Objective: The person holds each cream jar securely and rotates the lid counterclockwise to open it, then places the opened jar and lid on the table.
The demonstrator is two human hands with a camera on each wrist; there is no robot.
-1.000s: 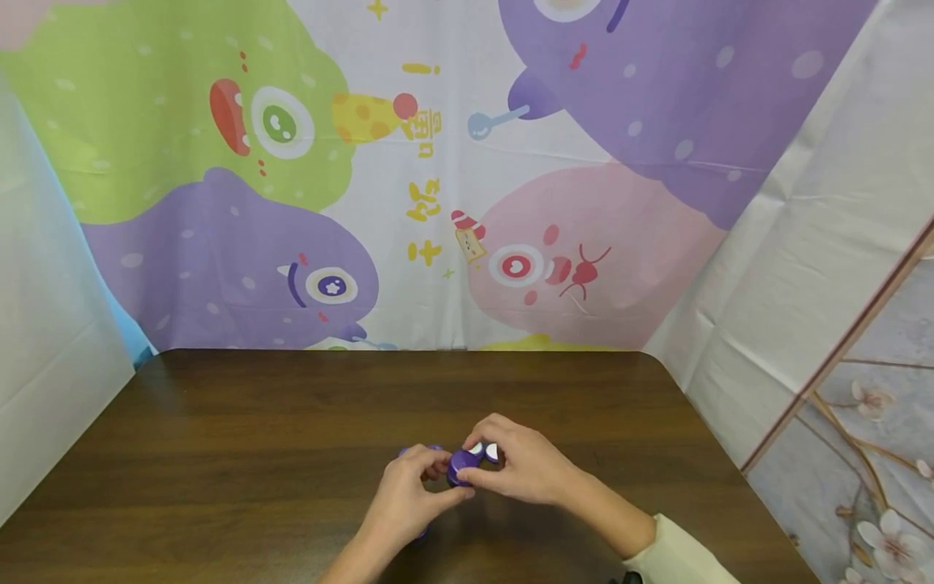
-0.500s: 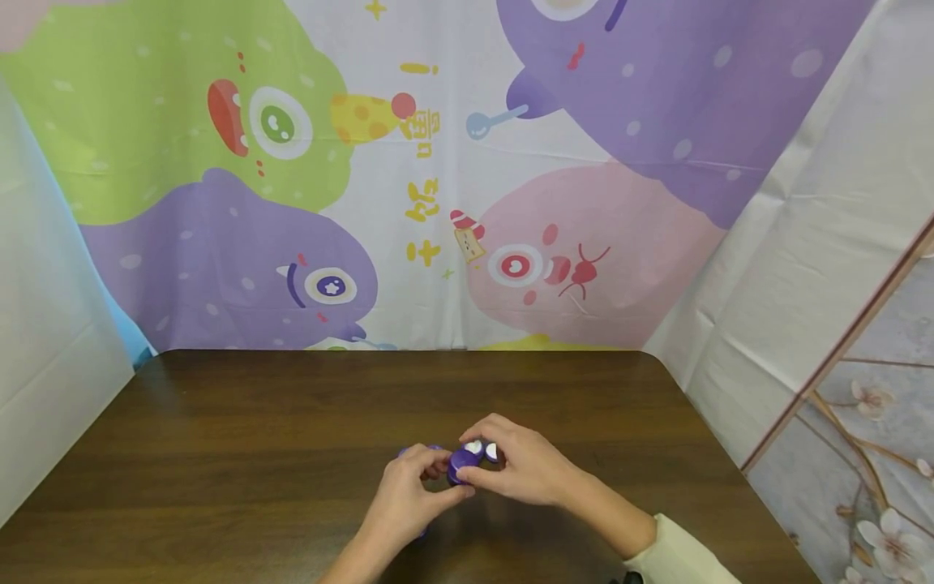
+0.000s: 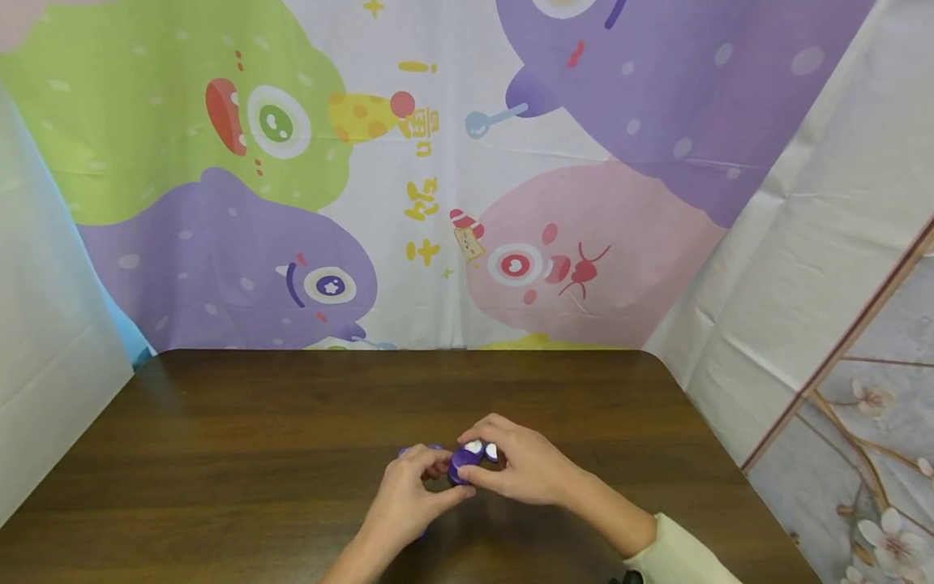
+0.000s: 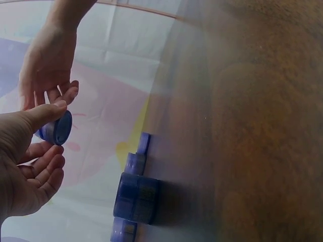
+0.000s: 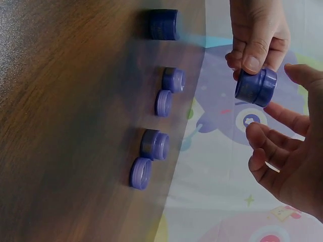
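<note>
A small purple screw-top jar [image 5: 246, 88] is held up above the table between both hands. My left hand [image 3: 404, 495] grips its body between thumb and fingers. My right hand [image 3: 529, 462] reaches from the other side, thumb and index finger at opposite sides of the purple lid [image 5: 268, 86], other fingers loosely bent. Beyond the hands, an opened jar [image 5: 154, 145] stands on the table with its lid [image 5: 141, 174] beside it. Another opened jar [image 5: 174, 79] has its own lid [image 5: 163, 103] close by. A larger-looking purple jar [image 4: 136, 197] stands nearer, mostly covered by my left hand in the head view.
All of this is over a dark brown wooden table [image 3: 292, 422]. Behind its far edge hangs a cloth [image 3: 452, 308] printed with cartoon monsters. Pale cloth [image 3: 788, 227] hangs at the right, next to a flower-patterned panel [image 3: 883, 405].
The right index finger and the held jar's top have shifted slightly, showing a bit more of the white inside the jar behind. Both hands otherwise stay in place.
</note>
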